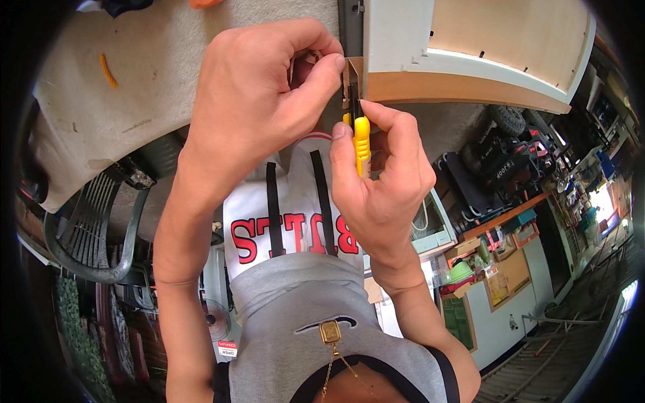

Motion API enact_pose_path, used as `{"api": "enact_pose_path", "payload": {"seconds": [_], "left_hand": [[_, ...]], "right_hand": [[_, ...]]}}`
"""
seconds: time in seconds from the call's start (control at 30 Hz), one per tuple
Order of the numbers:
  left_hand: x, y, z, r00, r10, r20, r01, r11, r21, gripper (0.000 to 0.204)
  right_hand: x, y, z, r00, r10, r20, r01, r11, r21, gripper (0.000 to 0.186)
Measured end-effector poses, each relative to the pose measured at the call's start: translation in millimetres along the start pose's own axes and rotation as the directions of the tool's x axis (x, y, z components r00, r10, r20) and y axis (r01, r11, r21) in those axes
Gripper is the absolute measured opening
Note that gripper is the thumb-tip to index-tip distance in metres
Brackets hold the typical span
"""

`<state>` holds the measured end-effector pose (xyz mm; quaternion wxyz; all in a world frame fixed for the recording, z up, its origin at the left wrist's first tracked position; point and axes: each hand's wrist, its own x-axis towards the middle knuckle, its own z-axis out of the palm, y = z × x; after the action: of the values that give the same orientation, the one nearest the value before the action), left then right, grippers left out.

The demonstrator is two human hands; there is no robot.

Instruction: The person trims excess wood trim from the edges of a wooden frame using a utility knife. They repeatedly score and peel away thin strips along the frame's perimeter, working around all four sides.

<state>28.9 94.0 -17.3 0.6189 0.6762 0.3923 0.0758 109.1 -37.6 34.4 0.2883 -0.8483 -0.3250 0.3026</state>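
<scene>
Two bare hands meet near twelve o'clock, at the corner of a white-painted wooden cabinet panel (470, 54) with a raw plywood edge. The left hand (259, 94) pinches its fingertips together on that edge. The right hand (383, 178), just below, is closed around a yellow plastic utility knife (361, 141) — its dark blade touches the corner. A grey carpeted surface (134, 87) lies at ten o'clock.

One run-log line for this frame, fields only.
left hand: pinches wooden panel corner | right hand: holds yellow-handled tool, tip at that corner | both grips shut
</scene>
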Motion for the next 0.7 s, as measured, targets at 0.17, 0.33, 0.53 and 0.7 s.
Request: {"api": "enact_pose_path", "payload": {"seconds": [0.17,0.33,0.53,0.7], "left_hand": [[-0.3,-0.3,-3.4,0.997,0.047,0.062,-0.052,0.996,0.073,0.010],[-0.7,-0.8,-2.6,0.997,0.051,0.064,-0.055,0.996,0.071,0.009],[-0.2,-1.9,-2.1,0.997,0.053,0.060,-0.056,0.997,0.055,0.008],[-0.2,-0.9,-1.6,0.997,0.050,0.054,-0.052,0.998,0.021,0.008]], "right_hand": [[0.2,-1.0,0.3,1.000,0.004,-0.028,-0.006,0.998,-0.062,0.021],[0.3,-0.7,0.0,1.000,0.005,-0.021,-0.007,0.998,-0.060,0.023],[-1.5,1.5,0.8,1.000,0.001,-0.027,-0.003,0.997,-0.078,0.020],[-4.6,2.6,1.5,1.000,0.008,-0.014,-0.009,0.998,-0.059,0.022]]}}
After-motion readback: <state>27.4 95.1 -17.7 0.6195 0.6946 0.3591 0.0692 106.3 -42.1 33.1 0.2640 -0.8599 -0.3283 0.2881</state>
